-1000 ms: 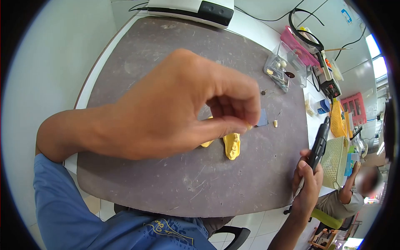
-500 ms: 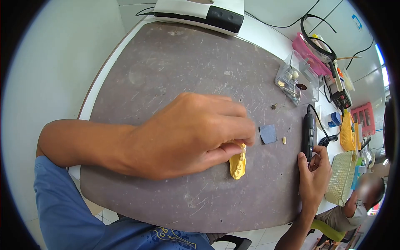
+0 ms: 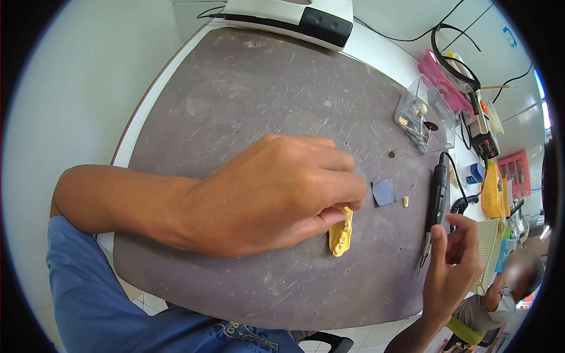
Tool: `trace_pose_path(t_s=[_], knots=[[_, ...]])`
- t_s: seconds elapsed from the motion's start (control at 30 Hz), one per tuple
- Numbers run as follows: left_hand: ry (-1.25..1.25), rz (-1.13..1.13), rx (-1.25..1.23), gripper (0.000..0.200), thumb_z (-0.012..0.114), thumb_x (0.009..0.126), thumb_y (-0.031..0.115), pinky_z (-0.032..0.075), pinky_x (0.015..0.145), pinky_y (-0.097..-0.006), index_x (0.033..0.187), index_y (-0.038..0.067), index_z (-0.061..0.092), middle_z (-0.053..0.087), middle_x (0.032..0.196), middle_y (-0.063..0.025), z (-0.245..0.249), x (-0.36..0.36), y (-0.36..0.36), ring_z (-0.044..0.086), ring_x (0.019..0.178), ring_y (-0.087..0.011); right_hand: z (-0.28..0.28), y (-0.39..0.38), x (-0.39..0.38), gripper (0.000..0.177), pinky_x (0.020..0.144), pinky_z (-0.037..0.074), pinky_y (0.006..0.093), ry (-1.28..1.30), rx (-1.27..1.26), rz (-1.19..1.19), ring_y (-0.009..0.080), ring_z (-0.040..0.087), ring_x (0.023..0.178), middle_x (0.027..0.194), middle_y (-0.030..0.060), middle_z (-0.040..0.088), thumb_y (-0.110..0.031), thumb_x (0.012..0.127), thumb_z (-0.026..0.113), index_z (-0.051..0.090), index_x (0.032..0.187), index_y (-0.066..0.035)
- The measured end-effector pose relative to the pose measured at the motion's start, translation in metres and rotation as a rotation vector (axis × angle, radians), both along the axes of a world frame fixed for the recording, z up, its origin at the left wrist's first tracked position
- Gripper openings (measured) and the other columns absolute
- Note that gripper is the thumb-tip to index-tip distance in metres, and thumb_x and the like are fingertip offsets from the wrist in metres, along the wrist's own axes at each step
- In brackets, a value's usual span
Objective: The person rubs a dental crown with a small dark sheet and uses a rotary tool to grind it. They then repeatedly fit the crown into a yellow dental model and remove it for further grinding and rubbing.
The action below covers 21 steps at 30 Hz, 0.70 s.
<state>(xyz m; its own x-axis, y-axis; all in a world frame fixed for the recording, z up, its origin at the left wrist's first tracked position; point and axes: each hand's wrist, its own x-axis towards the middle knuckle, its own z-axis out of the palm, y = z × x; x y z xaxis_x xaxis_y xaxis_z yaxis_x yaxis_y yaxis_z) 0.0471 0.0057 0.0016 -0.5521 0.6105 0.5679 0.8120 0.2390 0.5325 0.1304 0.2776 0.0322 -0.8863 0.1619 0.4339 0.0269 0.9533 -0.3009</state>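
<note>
My left hand (image 3: 288,191) reaches in from the left over the brown work surface. Its thumb and fingers are pinched together on the upper end of a yellow dental cast (image 3: 339,238), hiding that part. At the right, my right hand (image 3: 450,265) is beside a black rotary handpiece (image 3: 437,194), thumb and curled fingers apart, with nothing seen between them. The handpiece lies with its metal tip toward me. Between the hands lie a grey-blue square piece (image 3: 384,192) and a small tooth-like piece (image 3: 406,201).
A small round-headed bur (image 3: 392,153) lies below a clear box (image 3: 438,109) of tools. Baskets, yellow (image 3: 491,191) and pale green (image 3: 485,256), line the right edge. A white device (image 3: 282,17) stands at the back. Another person (image 3: 500,297) sits at far right.
My right hand has let go of the handpiece and moved slightly down and right, uncovering its metal tip. My left hand remains on the cast. The whole view has shifted a little.
</note>
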Motion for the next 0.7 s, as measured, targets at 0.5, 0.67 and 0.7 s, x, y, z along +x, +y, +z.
trace_pose_path(t_s=[0.5,0.67,0.7], knots=[[-0.059,0.009,0.077,0.017,0.079,0.075,0.004,0.05,0.062,-0.0362,0.09,0.007,0.07,0.061,0.081,-0.0038,-0.008,0.001,0.001,0.061,0.073,-0.0236,-0.011,-0.065,-0.011,0.041,0.056,0.051,0.0294,-0.188,0.0,0.652,0.0181,0.065,0.064,0.085,0.0059,0.066,-0.024,0.071,0.092,0.064,0.095,-0.004],[-0.077,0.027,0.035,0.016,0.078,0.076,0.006,0.05,0.064,-0.0373,0.089,0.007,0.069,0.061,0.081,-0.0049,-0.008,0.0,0.0,0.062,0.074,-0.0248,-0.013,-0.064,-0.012,0.035,0.056,0.052,0.0291,-0.14,-0.022,0.663,0.0174,0.065,0.064,0.084,0.0064,0.069,-0.02,0.072,0.091,0.065,0.089,-0.004],[-0.077,0.026,0.035,0.016,0.078,0.076,0.006,0.05,0.064,-0.0373,0.089,0.007,0.069,0.061,0.081,-0.0049,-0.008,-0.001,-0.001,0.062,0.074,-0.0248,-0.015,-0.064,-0.013,0.034,0.055,0.052,0.0286,-0.125,-0.038,0.665,0.017,0.065,0.063,0.083,0.0062,0.069,-0.019,0.072,0.091,0.065,0.088,-0.004]])
